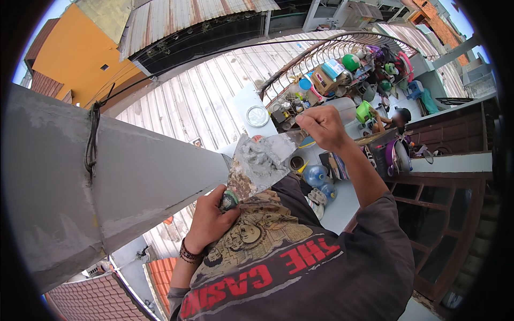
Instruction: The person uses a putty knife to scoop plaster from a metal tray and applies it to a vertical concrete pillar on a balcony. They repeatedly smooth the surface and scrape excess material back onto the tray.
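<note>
My left hand [210, 216] is closed round the dark green handle of a broad putty knife [243, 184], in front of my chest. Wet grey cement-like paste [262, 159] is heaped on its wide blade, which has brown stains near the handle. To the upper right, my right hand [325, 127] is closed in a fist. A flat grey scraper blade [293, 140] shows beside that fist and meets the far edge of the paste; its handle is hidden in my fingers. A grey plastered beam [155, 171] runs in from the left, ending close to the putty knife.
Below lies a balcony with a curved railing [300, 64], crowded with household items. Another person [397, 119] is there beside a green container [364, 111]. Blue water jugs [317, 175] stand below my right arm. A cable [92, 134] wraps the beam. A corrugated roof [182, 91] spreads beyond.
</note>
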`<action>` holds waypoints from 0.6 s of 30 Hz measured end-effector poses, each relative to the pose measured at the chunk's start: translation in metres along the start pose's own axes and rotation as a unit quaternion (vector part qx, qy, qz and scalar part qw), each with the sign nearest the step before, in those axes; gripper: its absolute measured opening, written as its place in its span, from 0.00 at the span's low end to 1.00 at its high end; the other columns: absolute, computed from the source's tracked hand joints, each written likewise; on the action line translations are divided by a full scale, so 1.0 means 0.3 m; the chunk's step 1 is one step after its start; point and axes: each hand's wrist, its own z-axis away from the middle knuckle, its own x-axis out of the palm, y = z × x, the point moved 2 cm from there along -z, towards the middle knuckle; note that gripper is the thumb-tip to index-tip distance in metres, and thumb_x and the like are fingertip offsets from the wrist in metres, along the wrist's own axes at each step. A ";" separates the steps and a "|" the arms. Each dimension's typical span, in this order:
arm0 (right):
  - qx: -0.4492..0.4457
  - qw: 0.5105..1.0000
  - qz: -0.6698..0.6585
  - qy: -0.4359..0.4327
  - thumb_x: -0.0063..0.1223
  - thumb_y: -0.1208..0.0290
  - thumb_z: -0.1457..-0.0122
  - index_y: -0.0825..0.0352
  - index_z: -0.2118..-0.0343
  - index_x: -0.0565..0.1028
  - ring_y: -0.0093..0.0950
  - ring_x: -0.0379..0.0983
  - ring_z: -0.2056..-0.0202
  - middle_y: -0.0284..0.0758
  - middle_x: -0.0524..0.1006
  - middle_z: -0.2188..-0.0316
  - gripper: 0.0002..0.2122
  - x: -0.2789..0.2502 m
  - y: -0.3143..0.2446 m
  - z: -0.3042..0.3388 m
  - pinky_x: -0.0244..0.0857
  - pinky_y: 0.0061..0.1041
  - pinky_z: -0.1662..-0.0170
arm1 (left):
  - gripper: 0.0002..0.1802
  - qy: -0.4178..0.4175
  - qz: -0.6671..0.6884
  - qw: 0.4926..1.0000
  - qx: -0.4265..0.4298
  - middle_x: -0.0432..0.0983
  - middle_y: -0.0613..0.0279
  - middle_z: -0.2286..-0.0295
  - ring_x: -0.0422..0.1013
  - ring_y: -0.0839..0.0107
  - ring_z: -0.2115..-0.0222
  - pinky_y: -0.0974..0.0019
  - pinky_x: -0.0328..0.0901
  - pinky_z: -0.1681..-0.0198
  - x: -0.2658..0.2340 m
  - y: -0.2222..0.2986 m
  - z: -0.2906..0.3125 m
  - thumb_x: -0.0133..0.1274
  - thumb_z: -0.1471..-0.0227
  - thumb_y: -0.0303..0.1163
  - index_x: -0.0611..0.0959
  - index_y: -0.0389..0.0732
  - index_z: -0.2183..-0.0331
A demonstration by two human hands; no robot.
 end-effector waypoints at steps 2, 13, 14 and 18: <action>0.006 1.000 -0.028 -0.007 0.53 0.64 0.43 0.71 0.84 0.72 0.25 0.61 0.84 0.38 0.67 0.89 0.17 0.014 0.006 -0.021 0.56 0.29 0.78 | 0.11 0.019 0.018 1.000 0.012 0.72 0.52 0.82 0.65 0.65 0.81 0.65 0.63 0.74 0.007 -0.013 -0.002 0.59 0.58 0.26 0.75 0.33 0.71; 0.022 0.987 -0.157 -0.027 0.52 0.68 0.45 0.70 0.84 0.75 0.22 0.66 0.85 0.37 0.70 0.89 0.14 0.181 -0.023 0.016 0.59 0.28 0.78 | 0.14 0.037 0.025 0.996 0.078 0.67 0.54 0.86 0.60 0.64 0.85 0.65 0.61 0.77 0.004 -0.042 -0.003 0.63 0.64 0.27 0.73 0.35 0.76; -0.007 0.991 -0.129 -0.020 0.53 0.68 0.45 0.70 0.85 0.75 0.24 0.66 0.85 0.37 0.70 0.89 0.14 0.174 -0.026 0.016 0.59 0.28 0.78 | 0.14 0.034 0.015 0.995 0.088 0.67 0.54 0.86 0.60 0.64 0.85 0.65 0.61 0.78 0.000 -0.037 0.000 0.64 0.64 0.27 0.73 0.35 0.76; -0.095 0.995 -0.036 0.014 0.54 0.69 0.48 0.68 0.87 0.72 0.33 0.67 0.85 0.38 0.70 0.89 0.13 0.112 -0.081 0.003 0.60 0.31 0.78 | 0.14 0.027 0.005 0.994 0.103 0.70 0.55 0.85 0.62 0.65 0.85 0.66 0.62 0.77 -0.010 -0.043 0.006 0.64 0.64 0.26 0.75 0.36 0.75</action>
